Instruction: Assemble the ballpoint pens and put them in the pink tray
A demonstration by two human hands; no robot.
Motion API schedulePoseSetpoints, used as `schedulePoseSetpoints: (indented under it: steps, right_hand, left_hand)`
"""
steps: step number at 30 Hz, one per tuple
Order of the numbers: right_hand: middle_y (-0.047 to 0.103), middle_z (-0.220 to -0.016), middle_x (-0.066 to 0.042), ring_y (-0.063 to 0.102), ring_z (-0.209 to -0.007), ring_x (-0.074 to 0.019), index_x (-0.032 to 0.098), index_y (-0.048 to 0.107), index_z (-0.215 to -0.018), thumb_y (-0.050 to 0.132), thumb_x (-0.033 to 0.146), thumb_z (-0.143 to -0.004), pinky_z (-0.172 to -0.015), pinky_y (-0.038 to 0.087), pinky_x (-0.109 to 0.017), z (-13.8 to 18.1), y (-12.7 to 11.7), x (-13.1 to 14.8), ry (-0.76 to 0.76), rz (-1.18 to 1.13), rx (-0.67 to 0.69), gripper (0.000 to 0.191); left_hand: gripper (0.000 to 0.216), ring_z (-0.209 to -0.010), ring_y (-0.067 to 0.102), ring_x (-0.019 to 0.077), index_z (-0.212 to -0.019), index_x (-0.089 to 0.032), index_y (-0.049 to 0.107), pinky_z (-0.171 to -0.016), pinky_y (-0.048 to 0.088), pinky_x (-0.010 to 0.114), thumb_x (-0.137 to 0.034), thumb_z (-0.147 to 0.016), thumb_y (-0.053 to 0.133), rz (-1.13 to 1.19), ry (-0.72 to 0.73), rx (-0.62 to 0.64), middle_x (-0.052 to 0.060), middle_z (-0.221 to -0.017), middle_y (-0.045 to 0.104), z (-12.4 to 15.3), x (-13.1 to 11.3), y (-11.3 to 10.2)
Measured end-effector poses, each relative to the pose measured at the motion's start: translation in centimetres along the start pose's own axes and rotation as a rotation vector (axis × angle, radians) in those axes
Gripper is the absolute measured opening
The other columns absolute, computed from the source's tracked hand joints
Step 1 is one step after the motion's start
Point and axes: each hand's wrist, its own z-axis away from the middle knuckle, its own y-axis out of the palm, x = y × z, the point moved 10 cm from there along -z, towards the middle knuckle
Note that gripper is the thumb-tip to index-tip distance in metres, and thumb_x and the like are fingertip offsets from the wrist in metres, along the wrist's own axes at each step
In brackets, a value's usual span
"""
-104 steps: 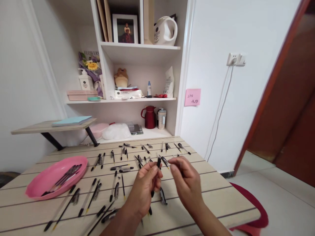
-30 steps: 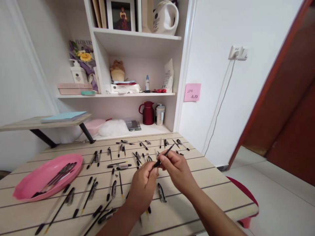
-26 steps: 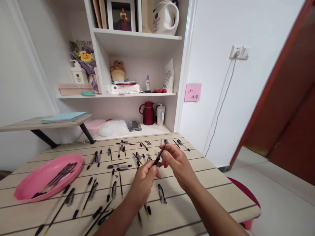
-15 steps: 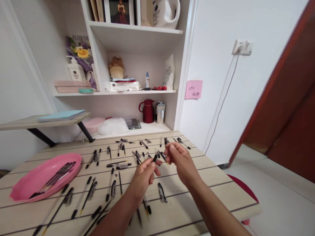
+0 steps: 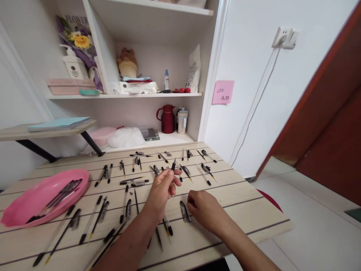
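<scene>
My left hand (image 5: 163, 186) is closed on a pen (image 5: 173, 165), pinching its black grip between thumb and fingers with the pointed tip upward. My right hand (image 5: 204, 210) is lowered to the table, its fingers curled in and the fingertips mostly hidden. Just left of those fingers lies a clear and black pen cap (image 5: 184, 212); whether they touch it I cannot tell. Around both hands are loose pen parts: clear barrels, caps and a dark refill (image 5: 137, 201). Partly behind my left forearm is a clear barrel with a black end (image 5: 169, 230).
A pink tray (image 5: 80, 175) holding several pens stands on the left. Pen parts lie in groups over the striped table (image 5: 239, 218). Behind are a small raised stand (image 5: 70, 130), white shelves, a red jug (image 5: 168, 119) and a light cup (image 5: 182, 121).
My right hand has moved away from the pen, down and toward me, to beside the pen cap. My left hand keeps hold of the pen. The view has tilted down slightly.
</scene>
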Motion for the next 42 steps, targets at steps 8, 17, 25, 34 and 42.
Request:
schedulePoseSetpoints:
  steps: [8,17,25,34,42]
  right_hand:
    - [0.062,-0.067,-0.003,0.052,-0.059,-0.0142,0.018,0.058,-0.067,0.050,0.012,-0.064,-0.051,0.026,-0.023,1.5,1.7,-0.3,-0.020,-0.047,0.040,0.010]
    - [0.057,-0.062,-0.001,0.049,-0.058,-0.0124,0.017,0.055,-0.061,0.047,0.007,-0.063,-0.054,0.031,-0.023,0.5,0.4,-1.3,-0.068,-0.298,-0.072,0.014]
    - [0.061,-0.072,-0.002,0.050,-0.055,-0.0102,0.015,0.060,-0.085,0.059,0.032,-0.070,-0.049,0.036,-0.023,-3.0,-5.5,-2.8,-0.012,-1.266,-0.388,0.022]
    - [0.060,-0.070,0.001,0.043,-0.047,-0.0058,0.016,0.063,-0.079,0.066,0.031,-0.064,-0.045,0.031,-0.021,-3.9,-6.2,-1.3,-0.044,-1.436,-0.389,0.021]
    - [0.058,-0.069,0.002,0.042,-0.047,-0.0043,0.017,0.062,-0.081,0.065,0.030,-0.067,-0.046,0.032,-0.019,-3.7,-6.1,-1.4,-0.034,-1.454,-0.379,0.019]
  left_hand:
    - [0.033,-0.045,0.037,0.0033,-0.090,-0.014,0.060,-0.039,0.019,0.017,-0.042,-0.076,0.049,-0.008,-0.037,-0.022,-0.001,-0.065,0.053,0.0,0.6,-0.3]
    - [0.035,-0.044,0.038,0.0046,-0.089,-0.013,0.060,-0.040,0.021,0.018,-0.043,-0.075,0.050,-0.097,-0.085,0.018,0.000,-0.064,0.054,0.3,1.2,0.5]
    - [0.034,-0.044,0.036,0.0055,-0.089,-0.013,0.061,-0.041,0.024,0.019,-0.042,-0.076,0.049,-0.184,-0.095,0.088,0.000,-0.063,0.055,0.5,1.5,1.3]
    - [0.033,-0.043,0.036,0.0062,-0.087,-0.013,0.061,-0.043,0.026,0.019,-0.042,-0.075,0.049,-0.234,-0.084,0.060,0.000,-0.061,0.055,0.1,1.3,1.0]
    - [0.033,-0.043,0.036,0.0062,-0.089,-0.013,0.061,-0.043,0.025,0.019,-0.041,-0.077,0.047,-0.253,-0.074,0.074,0.000,-0.061,0.054,0.1,1.5,1.1]
